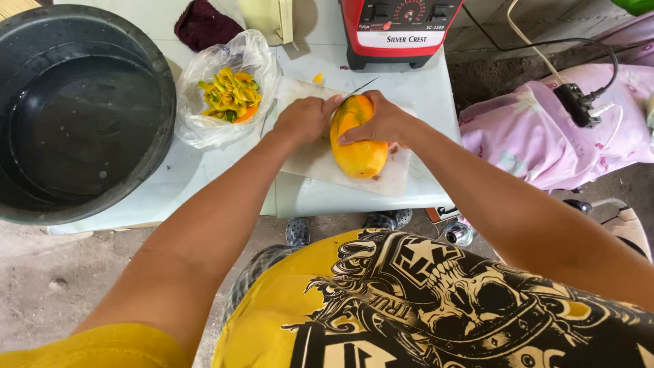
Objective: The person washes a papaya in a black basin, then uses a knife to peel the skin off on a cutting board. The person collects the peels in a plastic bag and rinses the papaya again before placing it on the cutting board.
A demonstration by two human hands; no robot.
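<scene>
Tabletop papaya point(359, 146) lengthwise toward person

A low white table point(225, 178) stands on a dusty concrete floor point(48, 283) in daylight, beside a rough cement ledge point(497, 65) draped with pink floral cloth point(545, 133) and a power cable point(579, 102).

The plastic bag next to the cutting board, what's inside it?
Inside the clear plastic bag lies a pile of yellow, green and orange peel strips. The crumpled plastic and the top strips hide whatever lies underneath, so the bottom cannot be seen.
</scene>
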